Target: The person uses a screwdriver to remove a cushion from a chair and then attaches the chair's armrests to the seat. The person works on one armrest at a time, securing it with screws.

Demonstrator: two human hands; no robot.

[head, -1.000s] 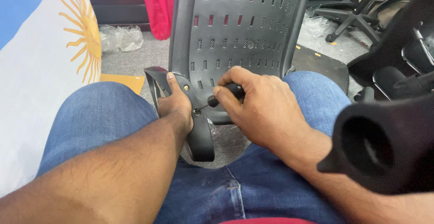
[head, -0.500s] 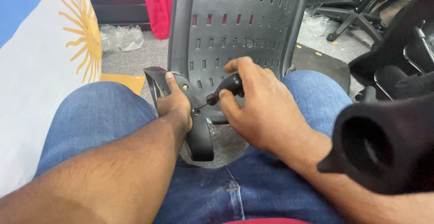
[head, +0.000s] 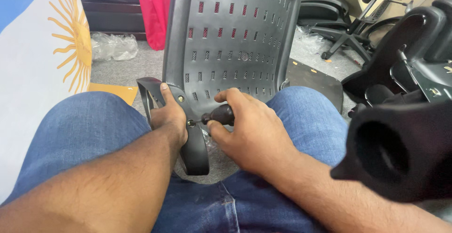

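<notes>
A dark grey perforated plastic chair back [head: 235, 40] stands upright between my knees. A black curved armrest bracket [head: 190, 143] lies against its lower left edge. My left hand [head: 168, 115] grips the bracket, thumb along its top. My right hand [head: 252, 132] is closed around a dark-handled screwdriver [head: 219, 115], whose tip meets a screw [head: 190, 123] in the bracket. A second screw [head: 180, 99] sits higher on the bracket.
A white and blue cloth with a yellow sun [head: 42, 59] hangs at the left. Black chair parts [head: 400, 148] crowd the right, a chair base [head: 348, 30] lies behind, and a red cloth [head: 155, 7] and plastic wrap [head: 110, 47] sit on the grey carpet.
My right hand has turned and dropped slightly, bringing the screwdriver level with its tip on the lower screw. My left hand stays on the bracket.
</notes>
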